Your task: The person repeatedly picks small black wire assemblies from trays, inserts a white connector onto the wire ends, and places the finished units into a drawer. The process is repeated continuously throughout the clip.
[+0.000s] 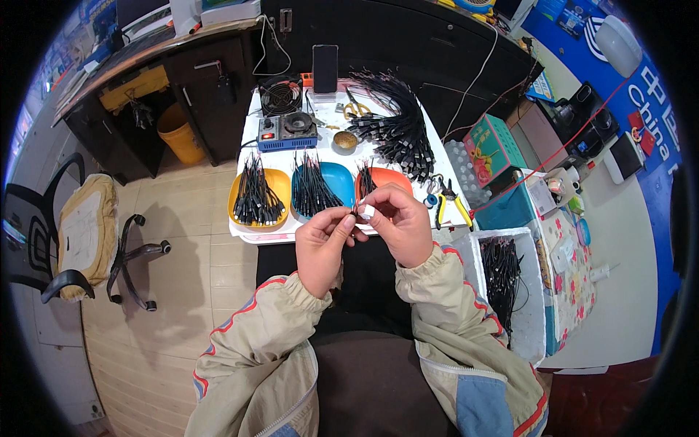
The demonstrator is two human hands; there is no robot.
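Note:
Both my hands meet in front of the small white table, fingertips almost touching. Thumb and forefinger of my left hand (322, 244) pinch a thin wired cable end (354, 211), with fine reddish strands pointing up. My right hand (405, 227) is closed on a small white piece (368, 212) beside those strands; its exact kind is too small to tell. Just beyond the fingers stand three trays of short black cables: a yellow tray (237, 215), a blue tray (344, 177) and an orange tray (395, 179). My right hand partly covers the orange one.
Farther back are a blue soldering pot (289, 138), a fan (280, 97), a phone (325, 69), a brass-coloured bowl (345, 140) and a big cable pile (400, 127). Yellow-handled pliers (453, 205) lie right. A foam box (539, 320) holds more cables. An office chair (87, 226) stands left.

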